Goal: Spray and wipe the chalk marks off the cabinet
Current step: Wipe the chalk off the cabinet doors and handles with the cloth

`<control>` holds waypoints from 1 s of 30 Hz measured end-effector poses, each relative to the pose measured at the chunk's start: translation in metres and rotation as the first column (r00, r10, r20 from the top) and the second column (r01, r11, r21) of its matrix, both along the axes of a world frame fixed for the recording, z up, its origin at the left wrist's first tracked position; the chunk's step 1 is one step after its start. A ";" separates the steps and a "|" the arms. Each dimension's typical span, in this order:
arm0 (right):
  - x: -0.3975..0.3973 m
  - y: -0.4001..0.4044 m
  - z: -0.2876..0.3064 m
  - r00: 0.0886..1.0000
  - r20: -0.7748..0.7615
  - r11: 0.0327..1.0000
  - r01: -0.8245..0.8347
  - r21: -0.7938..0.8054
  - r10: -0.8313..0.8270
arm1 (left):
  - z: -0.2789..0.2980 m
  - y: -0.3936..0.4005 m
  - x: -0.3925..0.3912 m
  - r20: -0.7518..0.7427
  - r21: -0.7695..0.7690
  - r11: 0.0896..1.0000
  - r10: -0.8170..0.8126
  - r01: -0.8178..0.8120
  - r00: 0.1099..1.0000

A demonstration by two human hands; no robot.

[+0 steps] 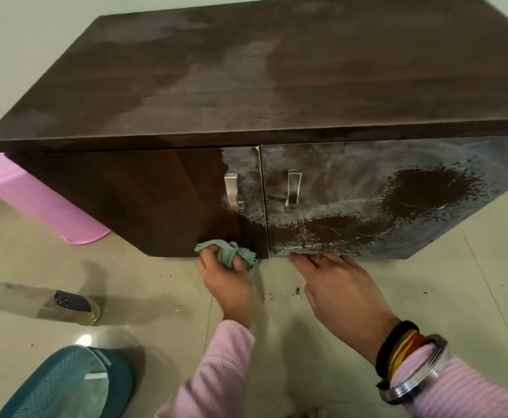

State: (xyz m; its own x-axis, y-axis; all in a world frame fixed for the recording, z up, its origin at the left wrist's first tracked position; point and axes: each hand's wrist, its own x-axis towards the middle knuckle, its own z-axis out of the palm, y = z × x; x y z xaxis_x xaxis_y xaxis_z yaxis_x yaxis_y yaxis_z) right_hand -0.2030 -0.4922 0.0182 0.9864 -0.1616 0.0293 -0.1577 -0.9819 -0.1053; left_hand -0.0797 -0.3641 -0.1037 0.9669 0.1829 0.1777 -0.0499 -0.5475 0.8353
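1. Head view: the left hand (227, 280) squeezes a green cloth (227, 253) against the low edge of the cabinet's left door (132, 194).
2. The right hand (341, 289), fingers straight and together, touches the chalky right door (397, 200) at its bottom edge.
3. Wiping is under way; next the cloth likely should rub the right door.
4. The spray bottle (40, 301) lies on the floor, left.

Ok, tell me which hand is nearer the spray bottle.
Left. The left hand grips the cloth at the left door's bottom edge, to the right of the bottle lying on the floor. The right hand rests farther right, under the right door.
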 end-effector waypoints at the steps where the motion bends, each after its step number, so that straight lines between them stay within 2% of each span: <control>1: -0.001 -0.002 0.000 1.000 0.018 1.000 -0.001 -0.013 0.002 | -0.006 0.004 0.005 -0.045 0.006 1.000 0.017 -0.017 0.999; 5: -0.004 -0.010 0.004 0.997 0.081 0.999 0.000 -0.046 0.004 | -0.018 -0.013 -0.003 -0.258 0.029 0.999 -0.032 0.041 0.966; 8: -0.004 -0.011 0.002 0.995 0.094 0.998 -0.012 -0.055 0.017 | -0.014 -0.031 -0.015 -0.269 0.031 0.994 -0.088 0.100 0.959; 11: -0.007 -0.012 0.000 0.994 0.108 0.998 -0.020 -0.065 0.027 | 0.002 -0.039 -0.024 -0.179 -0.026 0.989 -0.145 0.142 0.973; 13: -0.007 -0.012 0.001 0.991 0.127 0.997 -0.028 -0.070 0.037 | 0.019 -0.032 -0.023 -0.088 -0.090 0.992 -0.095 0.087 0.992; 16: -0.009 -0.015 0.005 0.991 0.121 0.995 -0.037 -0.089 0.048 | 0.036 -0.023 -0.016 0.104 -0.058 0.998 -0.021 0.027 0.994; 18: -0.011 -0.018 0.008 0.995 0.092 0.994 -0.038 -0.100 0.048 | 0.048 -0.029 -0.021 0.092 -0.048 0.999 -0.020 0.024 0.996; 20: -0.012 -0.018 0.012 0.998 0.051 0.994 -0.040 -0.097 0.045 | 0.061 -0.039 -0.033 0.091 0.009 0.993 -0.114 0.114 0.989; 23: -0.009 -0.016 0.019 1.000 -0.005 0.998 -0.011 -0.069 0.010 | 0.084 -0.040 -0.033 0.258 0.147 0.942 -0.330 0.301 0.908; 25: -0.009 -0.015 0.023 1.000 -0.018 0.998 0.015 -0.060 -0.017 | 0.097 -0.039 -0.023 0.350 0.203 0.930 -0.362 0.308 0.864; 27: -0.012 -0.012 0.027 0.999 -0.026 0.999 0.019 -0.045 -0.020 | 0.099 -0.036 -0.025 0.358 0.204 0.936 -0.343 0.285 0.868; 30: -0.014 -0.008 0.029 1.000 -0.026 0.998 0.009 -0.054 -0.011 | 0.087 -0.035 -0.032 0.250 0.125 0.964 -0.258 0.233 0.933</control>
